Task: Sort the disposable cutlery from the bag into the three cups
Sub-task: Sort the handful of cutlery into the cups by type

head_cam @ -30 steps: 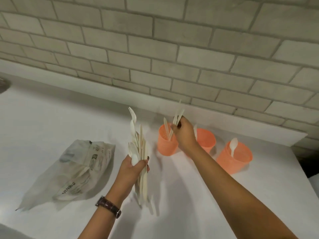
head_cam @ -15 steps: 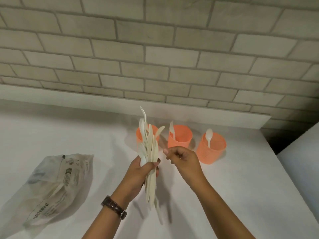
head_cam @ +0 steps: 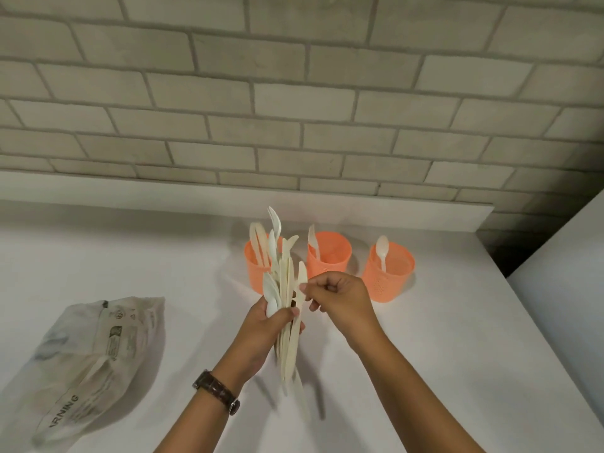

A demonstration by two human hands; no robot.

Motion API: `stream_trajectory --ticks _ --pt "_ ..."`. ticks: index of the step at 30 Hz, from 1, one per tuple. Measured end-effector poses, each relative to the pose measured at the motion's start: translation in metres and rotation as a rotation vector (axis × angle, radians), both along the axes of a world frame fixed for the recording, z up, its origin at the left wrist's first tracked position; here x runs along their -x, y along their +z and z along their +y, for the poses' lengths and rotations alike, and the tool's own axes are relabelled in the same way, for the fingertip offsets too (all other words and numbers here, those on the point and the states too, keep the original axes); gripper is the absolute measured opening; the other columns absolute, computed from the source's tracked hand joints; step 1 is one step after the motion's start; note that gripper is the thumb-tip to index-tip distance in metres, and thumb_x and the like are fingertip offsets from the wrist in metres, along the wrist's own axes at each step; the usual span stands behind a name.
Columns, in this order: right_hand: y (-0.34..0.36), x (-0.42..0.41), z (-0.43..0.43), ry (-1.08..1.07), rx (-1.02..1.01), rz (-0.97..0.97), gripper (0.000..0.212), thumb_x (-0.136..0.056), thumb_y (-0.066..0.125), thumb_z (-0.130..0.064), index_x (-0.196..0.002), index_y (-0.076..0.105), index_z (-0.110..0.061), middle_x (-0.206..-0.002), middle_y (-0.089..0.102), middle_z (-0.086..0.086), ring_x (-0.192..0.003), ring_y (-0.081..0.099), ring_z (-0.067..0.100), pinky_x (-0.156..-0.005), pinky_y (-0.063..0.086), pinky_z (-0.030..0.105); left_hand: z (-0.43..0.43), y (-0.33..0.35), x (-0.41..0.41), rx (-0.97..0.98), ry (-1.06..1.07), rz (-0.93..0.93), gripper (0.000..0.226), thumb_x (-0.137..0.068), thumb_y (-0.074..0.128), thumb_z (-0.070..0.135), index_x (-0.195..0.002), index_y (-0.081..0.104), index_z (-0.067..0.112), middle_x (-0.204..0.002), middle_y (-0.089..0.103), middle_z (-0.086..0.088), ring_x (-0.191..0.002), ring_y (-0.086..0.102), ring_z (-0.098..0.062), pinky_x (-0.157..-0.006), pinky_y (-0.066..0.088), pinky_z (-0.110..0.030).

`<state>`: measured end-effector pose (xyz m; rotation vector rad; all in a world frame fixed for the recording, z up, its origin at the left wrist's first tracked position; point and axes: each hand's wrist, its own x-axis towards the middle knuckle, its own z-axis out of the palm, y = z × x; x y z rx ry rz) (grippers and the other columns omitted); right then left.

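My left hand [head_cam: 266, 331] grips an upright bundle of cream disposable cutlery [head_cam: 283, 282] in front of the cups. My right hand [head_cam: 340, 295] pinches one knife [head_cam: 301, 289] at the right edge of that bundle. Three orange cups stand in a row near the wall: the left cup [head_cam: 256, 271] holds several pieces, the middle cup [head_cam: 330, 256] holds one piece, the right cup [head_cam: 389, 273] holds a spoon. The crumpled translucent bag [head_cam: 88, 361] lies flat on the white counter at the left.
The white counter [head_cam: 425, 354] ends at a raised white ledge [head_cam: 196, 197] below a brick wall. Its right edge drops off beside another white surface [head_cam: 562, 289] at the far right.
My right hand left the left cup, came back to the bundle and now pinches one knife at its edge. The head view shifted right and nearer.
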<state>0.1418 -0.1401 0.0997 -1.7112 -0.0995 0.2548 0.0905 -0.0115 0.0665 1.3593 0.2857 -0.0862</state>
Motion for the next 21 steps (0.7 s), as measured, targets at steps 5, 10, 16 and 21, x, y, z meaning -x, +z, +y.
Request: stream_trajectory --ticks 5,10,16,21 --pt "0.016 -0.019 0.018 -0.029 -0.055 0.011 0.011 -0.083 0.064 -0.005 -0.073 0.061 -0.007 -0.053 0.063 -0.002 -0.043 0.059 0.01 -0.048 0.046 0.019 0.025 -0.006 0.005 -0.066 0.108 0.007 0.012 -0.09 0.054 0.007 -0.091 0.059 0.017 -0.07 0.063 0.003 -0.068 0.06 -0.017 -0.063 0.048 -0.025" --pt "0.045 -0.068 0.041 -0.148 -0.174 -0.23 0.02 -0.084 0.061 -0.001 -0.072 0.054 -0.014 -0.053 0.06 0.002 -0.042 0.059 0.009 -0.047 0.046 0.018 0.048 -0.013 0.014 0.068 0.176 0.05 0.009 -0.087 0.055 0.007 -0.094 0.054 0.013 -0.059 0.056 0.004 -0.056 0.052 -0.016 -0.063 0.04 -0.031" --pt "0.02 -0.108 0.076 -0.084 0.06 -0.318 0.01 -0.082 0.066 -0.006 -0.078 0.059 -0.011 -0.061 0.057 0.0 -0.047 0.055 0.003 -0.054 0.044 0.018 0.057 -0.007 0.016 0.24 0.075 0.017 0.03 -0.067 0.06 0.013 -0.097 0.053 0.01 -0.063 0.052 0.001 -0.054 0.05 -0.015 -0.061 0.043 -0.027" --pt "0.007 -0.094 0.064 -0.065 0.11 -0.291 0.015 -0.08 0.071 -0.017 -0.09 0.061 -0.011 -0.084 0.064 0.006 -0.058 0.054 0.019 -0.062 0.048 0.032 0.058 -0.004 0.014 0.144 0.049 -0.018 0.028 -0.071 0.062 0.017 -0.096 0.054 0.01 -0.066 0.052 -0.003 -0.055 0.051 -0.015 -0.061 0.044 -0.027"
